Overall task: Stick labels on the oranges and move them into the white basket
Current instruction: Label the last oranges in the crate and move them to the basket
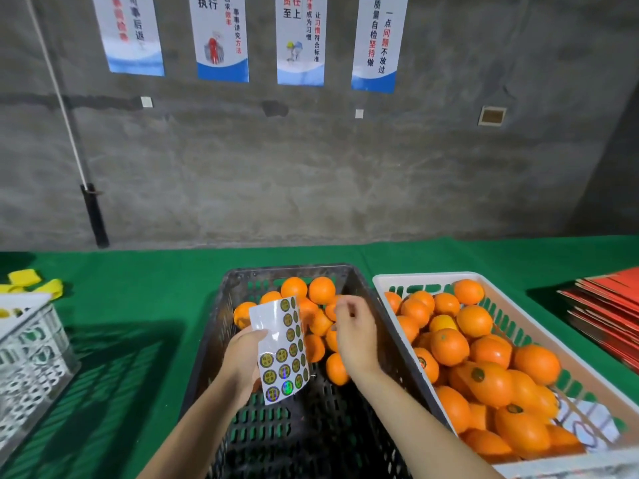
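A green-covered bench [138, 305] carries a black perforated plastic crate [294, 426] in the middle and a white slotted plastic basket [428, 279] just beside it on the right. The left hand [242, 354] holds a glossy white backing sheet of round yellow-green labels [281, 350] upright above the black crate, its grip closed on the sheet's left edge with the thumb across the front. The right hand [354, 331] hovers just right of the sheet's upper part, fingertips drawn together as if pinching something small; whether a label sits between them I cannot tell. Directly below and beyond both hands, a cluster of unlabelled oranges [320, 323] fills the far end of the black crate, the near end showing bare mesh. Neither hand touches an orange. The white basket is heaped with oranges [484, 375], several showing a dark round label on top.

At the left edge stands a white lattice crate [31, 357] with yellow pieces [34, 283] near it. A stack of red flat cards [608, 316] lies at the far right. Four blue-and-white posters [299, 39] hang on the grey concrete wall [311, 174].
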Demonstrator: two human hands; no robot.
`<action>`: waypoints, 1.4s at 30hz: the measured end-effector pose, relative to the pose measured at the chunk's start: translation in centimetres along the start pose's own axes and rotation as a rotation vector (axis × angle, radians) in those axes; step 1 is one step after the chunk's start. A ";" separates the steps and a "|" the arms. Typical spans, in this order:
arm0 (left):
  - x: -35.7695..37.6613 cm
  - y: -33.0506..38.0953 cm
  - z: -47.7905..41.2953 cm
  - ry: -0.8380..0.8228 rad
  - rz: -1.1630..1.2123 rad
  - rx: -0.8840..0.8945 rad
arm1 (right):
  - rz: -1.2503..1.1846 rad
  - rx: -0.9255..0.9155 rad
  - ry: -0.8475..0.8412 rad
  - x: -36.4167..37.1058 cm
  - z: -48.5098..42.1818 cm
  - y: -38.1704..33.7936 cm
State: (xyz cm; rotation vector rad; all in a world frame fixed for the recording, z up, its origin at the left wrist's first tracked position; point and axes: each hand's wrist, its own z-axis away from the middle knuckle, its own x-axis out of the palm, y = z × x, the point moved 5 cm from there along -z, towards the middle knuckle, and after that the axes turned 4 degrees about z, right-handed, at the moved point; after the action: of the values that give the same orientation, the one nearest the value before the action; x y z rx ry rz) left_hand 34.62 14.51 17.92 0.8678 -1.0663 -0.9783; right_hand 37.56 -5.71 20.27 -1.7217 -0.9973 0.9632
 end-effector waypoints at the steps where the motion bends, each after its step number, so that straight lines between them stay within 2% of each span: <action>1: 0.1 0.0 0.2 -0.026 0.009 -0.016 | 0.117 -0.112 -0.094 0.9 0.5 -0.2; 4: 0.2 0.1 0.6 -0.048 -0.047 -0.003 | 0.405 -0.378 -0.284 3.0 2.0 -0.3; 6: 0.2 0.0 0.6 -0.014 -0.104 0.018 | 0.440 -0.440 -0.317 3.4 2.4 -0.4; 11: 0.0 -0.3 -0.5 0.054 -0.248 0.060 | 0.455 -0.380 -0.364 2.9 1.6 -0.2; 14: -0.5 -0.3 -0.5 0.104 -0.483 0.142 | 0.282 -0.201 -0.504 3.1 1.6 0.2; 16: -0.8 0.1 0.0 0.187 -0.752 0.245 | 0.121 -0.082 -0.583 3.4 1.8 0.4; 19: -0.6 1.7 1.4 0.373 -1.129 0.550 | 0.048 0.008 -0.543 3.4 1.8 0.8; 21: 0.2 2.2 2.2 0.342 -1.209 0.714 | 0.049 0.020 -0.531 3.5 1.6 1.1; 25: 1.1 0.9 1.5 0.104 -1.182 0.691 | 0.048 0.011 -0.575 3.8 1.8 1.1; 34: 1.2 0.8 1.7 0.108 -1.070 0.807 | 0.007 0.041 -0.617 4.2 2.1 1.1; 39: 0.5 0.6 0.9 0.106 -0.919 0.652 | 0.007 0.061 -0.613 4.0 2.2 1.1; 42: 0.5 0.4 0.7 0.073 -0.908 0.593 | 0.002 0.066 -0.629 3.9 2.2 1.0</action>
State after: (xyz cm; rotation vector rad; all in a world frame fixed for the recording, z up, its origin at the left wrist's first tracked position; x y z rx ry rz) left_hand 34.13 14.05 18.61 1.9616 -0.9001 -1.3647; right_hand 37.24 -1.78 17.97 -1.3824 -1.3344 1.5708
